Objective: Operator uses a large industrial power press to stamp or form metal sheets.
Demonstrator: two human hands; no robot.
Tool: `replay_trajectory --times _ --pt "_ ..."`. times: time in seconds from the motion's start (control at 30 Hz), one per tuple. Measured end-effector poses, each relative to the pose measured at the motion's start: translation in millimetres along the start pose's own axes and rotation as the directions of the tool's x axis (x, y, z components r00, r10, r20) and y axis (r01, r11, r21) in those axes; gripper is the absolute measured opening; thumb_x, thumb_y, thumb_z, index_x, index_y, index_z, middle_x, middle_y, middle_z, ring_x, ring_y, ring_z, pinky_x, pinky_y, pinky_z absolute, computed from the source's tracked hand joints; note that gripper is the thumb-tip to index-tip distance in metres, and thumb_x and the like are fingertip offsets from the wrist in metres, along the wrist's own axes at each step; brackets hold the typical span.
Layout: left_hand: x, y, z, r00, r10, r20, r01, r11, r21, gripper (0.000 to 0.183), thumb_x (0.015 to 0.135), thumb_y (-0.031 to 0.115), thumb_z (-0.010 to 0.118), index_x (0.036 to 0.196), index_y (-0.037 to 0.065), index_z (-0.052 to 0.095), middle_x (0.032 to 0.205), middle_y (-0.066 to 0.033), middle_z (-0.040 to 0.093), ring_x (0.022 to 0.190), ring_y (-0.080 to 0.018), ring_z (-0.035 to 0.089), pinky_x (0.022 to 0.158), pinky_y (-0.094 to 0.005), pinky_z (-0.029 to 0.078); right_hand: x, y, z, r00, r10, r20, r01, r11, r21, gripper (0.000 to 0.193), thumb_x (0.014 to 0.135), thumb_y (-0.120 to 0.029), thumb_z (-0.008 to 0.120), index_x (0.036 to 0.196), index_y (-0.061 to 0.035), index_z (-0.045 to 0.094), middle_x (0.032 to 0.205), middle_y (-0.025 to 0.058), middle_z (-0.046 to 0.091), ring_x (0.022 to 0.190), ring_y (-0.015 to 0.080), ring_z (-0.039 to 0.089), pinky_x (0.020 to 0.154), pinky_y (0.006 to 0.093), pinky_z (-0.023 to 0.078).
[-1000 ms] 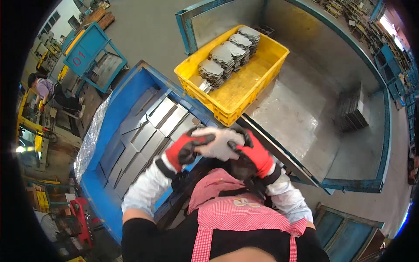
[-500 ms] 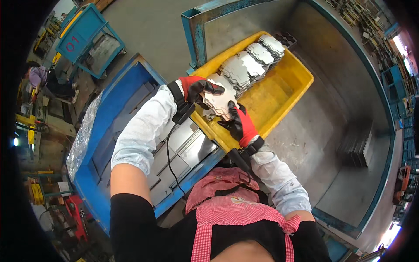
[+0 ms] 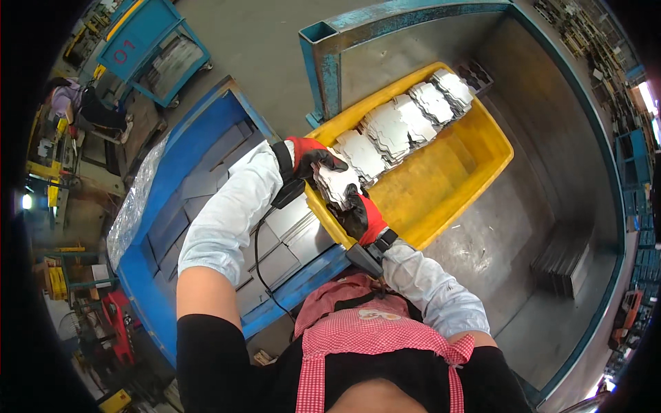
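Note:
A stack of thin silvery metal plates [image 3: 335, 183] with notched edges is gripped between my two gloved hands at the near-left end of a yellow bin [image 3: 441, 182]. My left hand [image 3: 319, 157], in a red and black glove, curls around the stack's far-left side. From the near-right side, my right hand [image 3: 363, 216] presses its thumb and fingers against it. Right beyond the held plates, another plate stack [image 3: 362, 155] lies in the row along the bin's far-left wall. The undersides of the held plates are hidden.
To the left stands a blue crate [image 3: 148, 279] with flat grey metal sheets [image 3: 200, 182]. The yellow bin rests inside a large steel container [image 3: 609, 275], where dark plates [image 3: 561, 265] lean at right. A blue cart [image 3: 141, 51] and a crouching person [image 3: 96, 107] are far left.
Both hands have brought the held stack leftward and toward me, into the bin's near-left end. The neighbouring stack shows more fully. My view has shifted slightly.

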State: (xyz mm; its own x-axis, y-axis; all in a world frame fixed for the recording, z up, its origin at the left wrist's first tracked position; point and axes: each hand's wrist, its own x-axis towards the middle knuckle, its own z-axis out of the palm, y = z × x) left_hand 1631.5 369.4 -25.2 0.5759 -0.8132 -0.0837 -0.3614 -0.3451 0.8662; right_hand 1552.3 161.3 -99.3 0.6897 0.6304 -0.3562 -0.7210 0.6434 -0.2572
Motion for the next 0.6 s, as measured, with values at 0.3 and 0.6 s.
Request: replay_trajectory --times 0.3,0.6 --pt "-10 33 4 0.899 -0.414 -0.141 0.346 0.87 -0.352 0.032 0.085 0.015 0.055 0.116 0.007 0.056 0.102 -0.0067 0.062 0.092 -0.0136 0.057 0.081 -0.029 0.045 8 1 -11 0.987 0.057 0.149 -0.032 0.985 -0.168 0.032 0.087 -0.012 0.05 0.119 -0.0121 0.043 0.116 0.0064 0.052 0.1 0.0212 0.053 0.085 0.0398 0.045" --pt "-55 154 -9 0.426 -0.333 -0.841 0.425 0.894 -0.139 0.058 0.078 0.029 0.063 0.127 0.007 0.042 0.124 -0.01 0.049 0.104 -0.0176 0.053 0.087 -0.0295 0.043 38 29 -21 0.96 -0.172 -0.22 0.062 0.899 -0.433 0.05 0.075 -0.016 0.066 0.119 -0.0067 0.043 0.105 0.0122 0.053 0.082 0.0217 0.052 0.075 0.0343 0.044"
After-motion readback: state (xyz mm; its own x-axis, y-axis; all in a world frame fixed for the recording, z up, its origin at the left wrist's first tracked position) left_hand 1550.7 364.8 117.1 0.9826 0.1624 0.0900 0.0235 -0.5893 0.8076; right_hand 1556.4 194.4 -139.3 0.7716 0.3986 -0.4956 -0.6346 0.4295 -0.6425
